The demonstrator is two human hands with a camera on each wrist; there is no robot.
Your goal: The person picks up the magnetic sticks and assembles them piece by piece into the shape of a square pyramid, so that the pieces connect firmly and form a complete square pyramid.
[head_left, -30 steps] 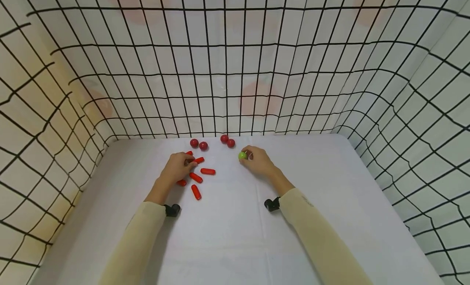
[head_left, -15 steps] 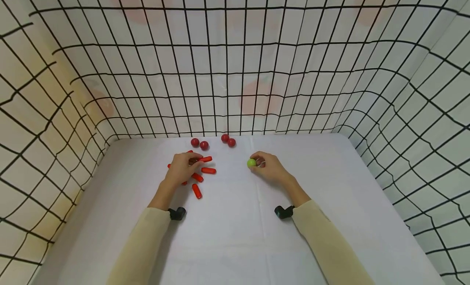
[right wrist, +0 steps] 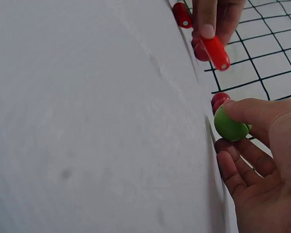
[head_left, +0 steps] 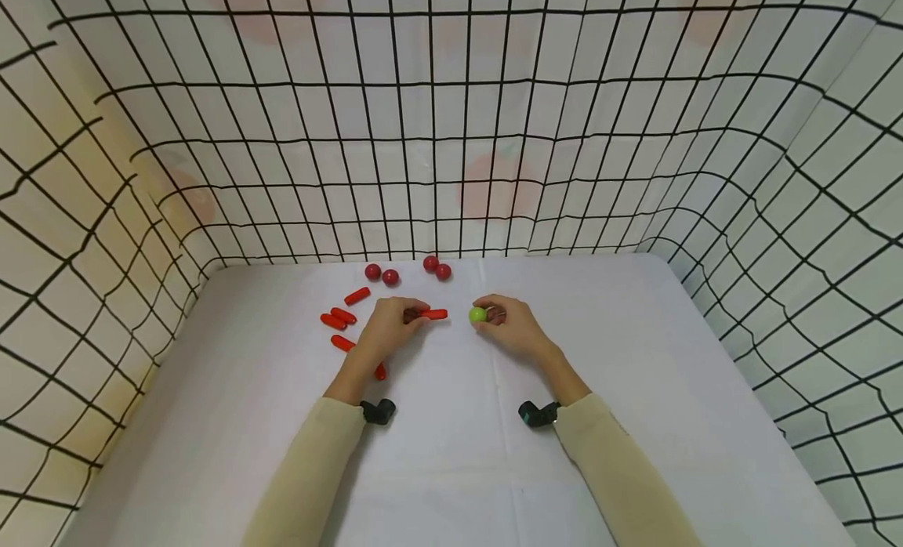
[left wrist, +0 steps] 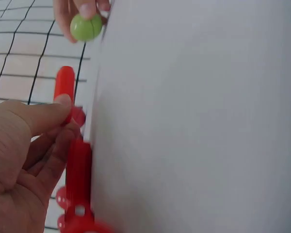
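Observation:
My left hand [head_left: 388, 327] pinches a small red round-ended rod [head_left: 436, 314] between thumb and fingers, its free end pointing right. In the left wrist view the rod [left wrist: 64, 85] stands up past the thumb tip. My right hand [head_left: 518, 327] holds a glossy green ball [head_left: 477, 315] between thumb and fingertips. The right wrist view shows the ball [right wrist: 230, 125] under the thumb. Rod and ball face each other, with a short gap between them. A pale dot marks the end of the held rod [right wrist: 216, 52].
Several more red rods [head_left: 357, 296] lie on the white table [head_left: 451, 453] left of and beneath the left forearm. Dark red balls sit in two pairs, a left pair [head_left: 391, 277] and a right pair [head_left: 443, 272], at the back edge. Black wire grid [head_left: 437, 139] encloses the back and sides.
My left hand has picked a red rod from the group and carried it right. The right hand, still holding the green ball, has shifted slightly right and nearer me.

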